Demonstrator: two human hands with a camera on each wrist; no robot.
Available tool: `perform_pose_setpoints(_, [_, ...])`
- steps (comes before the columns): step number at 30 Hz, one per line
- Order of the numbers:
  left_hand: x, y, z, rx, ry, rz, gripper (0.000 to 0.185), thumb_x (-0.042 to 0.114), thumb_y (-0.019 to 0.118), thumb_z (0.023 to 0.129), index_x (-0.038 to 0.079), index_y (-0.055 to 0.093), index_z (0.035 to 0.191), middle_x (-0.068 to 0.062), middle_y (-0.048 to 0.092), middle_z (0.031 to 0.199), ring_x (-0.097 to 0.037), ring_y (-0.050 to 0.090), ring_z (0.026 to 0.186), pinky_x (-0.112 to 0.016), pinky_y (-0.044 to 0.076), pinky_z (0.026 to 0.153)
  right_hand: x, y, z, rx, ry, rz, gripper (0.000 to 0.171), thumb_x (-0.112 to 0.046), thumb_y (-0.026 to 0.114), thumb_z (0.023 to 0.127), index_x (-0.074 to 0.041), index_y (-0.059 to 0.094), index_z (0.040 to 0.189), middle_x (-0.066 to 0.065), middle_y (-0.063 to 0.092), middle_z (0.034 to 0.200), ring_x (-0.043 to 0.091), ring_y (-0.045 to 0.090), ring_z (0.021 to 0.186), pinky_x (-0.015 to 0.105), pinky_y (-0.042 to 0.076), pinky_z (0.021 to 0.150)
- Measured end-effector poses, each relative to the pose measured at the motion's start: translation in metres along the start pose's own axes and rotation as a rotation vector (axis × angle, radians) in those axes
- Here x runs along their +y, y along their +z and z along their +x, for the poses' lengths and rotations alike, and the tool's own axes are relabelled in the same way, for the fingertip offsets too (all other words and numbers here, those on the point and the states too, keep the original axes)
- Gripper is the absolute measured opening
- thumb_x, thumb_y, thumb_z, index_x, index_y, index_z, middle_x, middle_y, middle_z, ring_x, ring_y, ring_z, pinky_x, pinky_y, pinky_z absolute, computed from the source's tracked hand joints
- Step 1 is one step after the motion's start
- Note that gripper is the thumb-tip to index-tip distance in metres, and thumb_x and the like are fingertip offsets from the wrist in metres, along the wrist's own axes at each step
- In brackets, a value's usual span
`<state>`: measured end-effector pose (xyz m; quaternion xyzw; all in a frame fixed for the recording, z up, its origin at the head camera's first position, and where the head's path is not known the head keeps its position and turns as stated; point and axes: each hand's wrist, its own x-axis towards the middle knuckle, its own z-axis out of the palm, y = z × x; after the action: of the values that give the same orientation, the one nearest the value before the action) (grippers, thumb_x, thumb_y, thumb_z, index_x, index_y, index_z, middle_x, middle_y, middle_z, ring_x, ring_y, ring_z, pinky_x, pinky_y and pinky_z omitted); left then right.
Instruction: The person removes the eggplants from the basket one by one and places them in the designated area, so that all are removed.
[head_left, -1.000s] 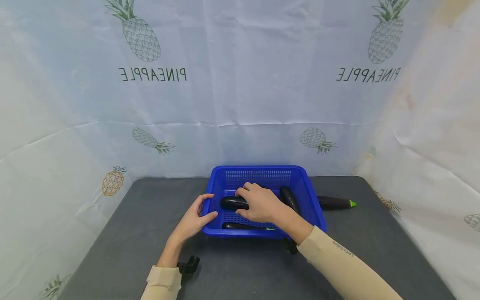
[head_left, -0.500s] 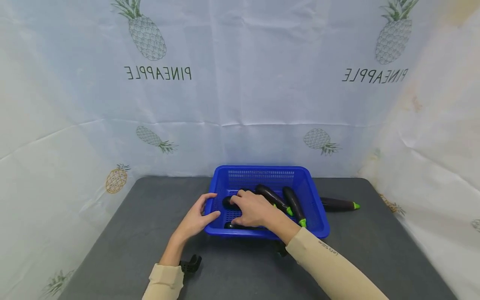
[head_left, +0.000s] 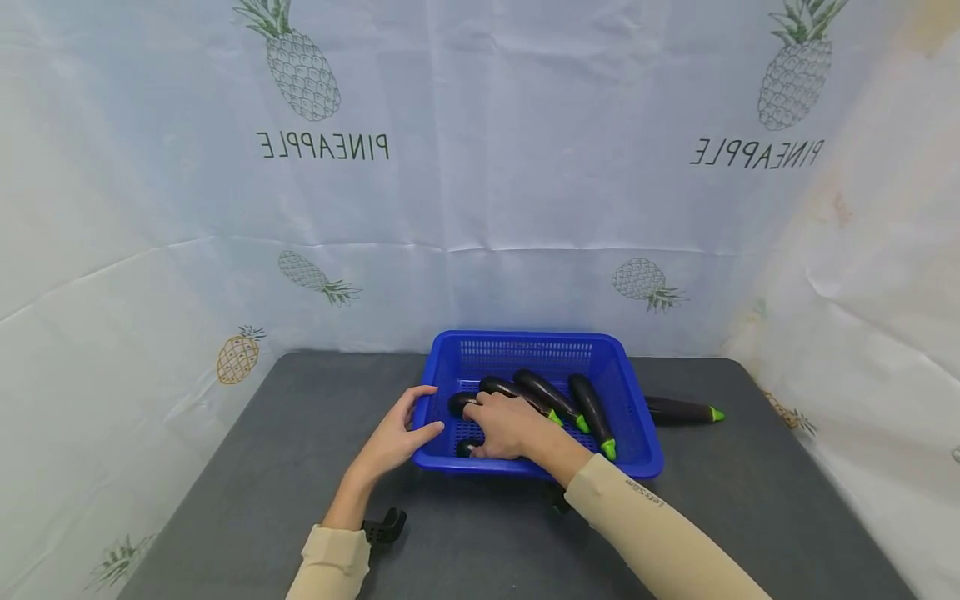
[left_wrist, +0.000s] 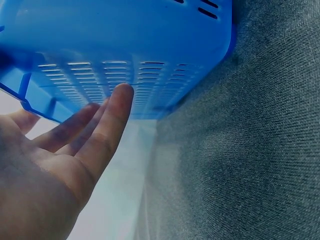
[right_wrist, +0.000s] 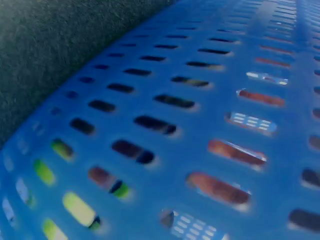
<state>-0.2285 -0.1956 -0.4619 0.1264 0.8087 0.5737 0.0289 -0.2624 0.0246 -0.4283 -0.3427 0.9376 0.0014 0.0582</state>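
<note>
A blue perforated basket (head_left: 525, 336) holds several dark eggplants with green stems. My left hand (head_left: 390, 433) is at its left rim, thumb and fingertips right at the edge. In the left wrist view that hand's fingers (left_wrist: 107, 132) extend, nearly straight, along the basket's outer wall. My right hand (head_left: 510, 427) is inside the basket, its bent fingers over the left eggplant (head_left: 457, 404) and its thumb overlapping the near eggplant (head_left: 467, 447). Both are largely hidden by the hand; I cannot tell whether it grips either. Three eggplants (head_left: 592, 412) lie slanted side by side on the right.
Another eggplant (head_left: 682, 411) lies on the dark grey table (head_left: 285, 467), right of the basket. A dark device (head_left: 386, 527) sits at the left wrist. A pineapple-printed cloth (head_left: 525, 183) hangs behind the table.
My right hand has moved left and nearer within the basket, uncovering the slanted eggplants and covering more of the near one. My left hand stays at the rim; the view has shifted slightly.
</note>
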Motion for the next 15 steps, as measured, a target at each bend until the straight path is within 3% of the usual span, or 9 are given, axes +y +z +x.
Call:
perform_pose_setpoints(6, [-0.004, 0.001, 0.001, 0.007, 0.008, 0.007, 0.058, 0.014, 0.068, 0.098, 0.009, 0.042, 0.149, -0.024, 0.041, 0.153, -0.043, 0.051, 0.131, -0.056, 0.052, 0.097, 0.006, 0.009, 0.001, -0.046, 0.061, -0.070, 0.055, -0.040, 0.079, 0.086, -0.022, 0.063, 0.136, 0.003, 0.063, 0.128, 0.023, 0.061, 0.115, 0.048, 0.053, 0.094])
perform_pose_setpoints(15, [-0.004, -0.001, 0.001, -0.004, 0.006, -0.005, 0.058, 0.014, 0.068, 0.098, 0.009, 0.041, 0.150, -0.024, 0.041, 0.152, -0.041, 0.051, 0.131, -0.054, 0.052, 0.097, 0.009, 0.011, 0.000, -0.041, 0.068, -0.033, 0.048, -0.032, 0.080, 0.087, -0.023, 0.063, 0.131, 0.004, 0.064, 0.123, 0.023, 0.062, 0.111, 0.049, 0.054, 0.092])
